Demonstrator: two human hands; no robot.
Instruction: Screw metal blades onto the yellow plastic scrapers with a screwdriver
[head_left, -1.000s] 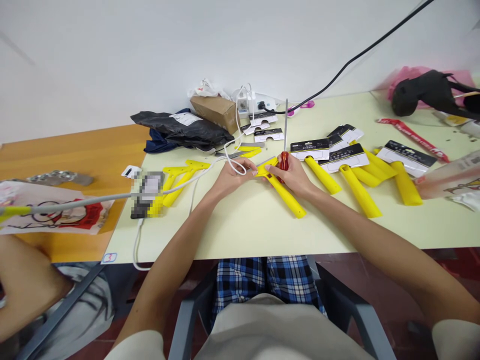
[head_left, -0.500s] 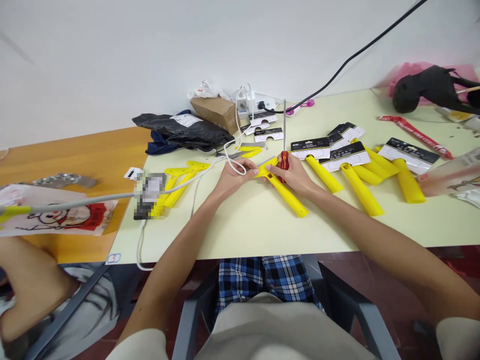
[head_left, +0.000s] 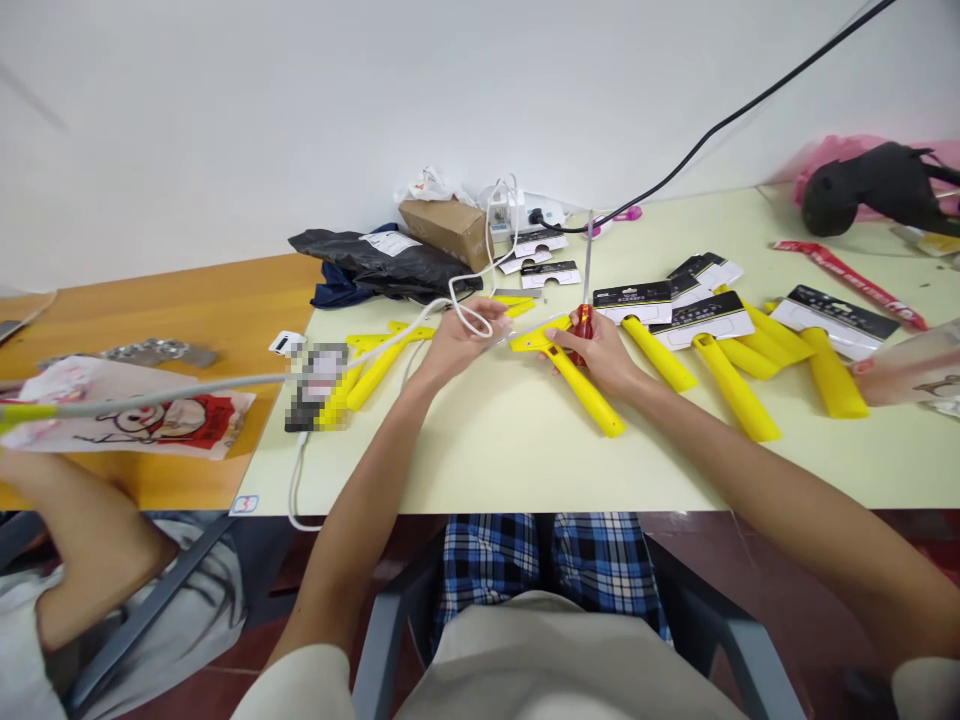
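Note:
My right hand (head_left: 604, 350) is closed round the red handle of a screwdriver (head_left: 587, 262), whose shaft points up and away. The same hand also grips a yellow scraper (head_left: 585, 392) near its head, with the handle slanting down to the right. A thin pale blade edge shows along the far side of the scraper head. Just left of that head, my left hand (head_left: 466, 340) has loosely curled fingers set apart, and I see nothing in them. A white cable loops in front of its fingers. Behind it lie more yellow scraper parts (head_left: 517, 303).
Yellow handles (head_left: 735, 385) and black-and-white cards (head_left: 632, 300) lie on the right. Yellow scrapers (head_left: 379, 372) are at left. A black plastic bag (head_left: 390, 262), a cardboard box (head_left: 450, 232) and a power strip (head_left: 547, 212) stand behind. Another person's arm (head_left: 97, 520) is at far left.
My left hand has come off the scraper head and shifted a little left, its fingers loosening. My right hand still holds the scraper and screwdriver. The whole view has swung slightly.

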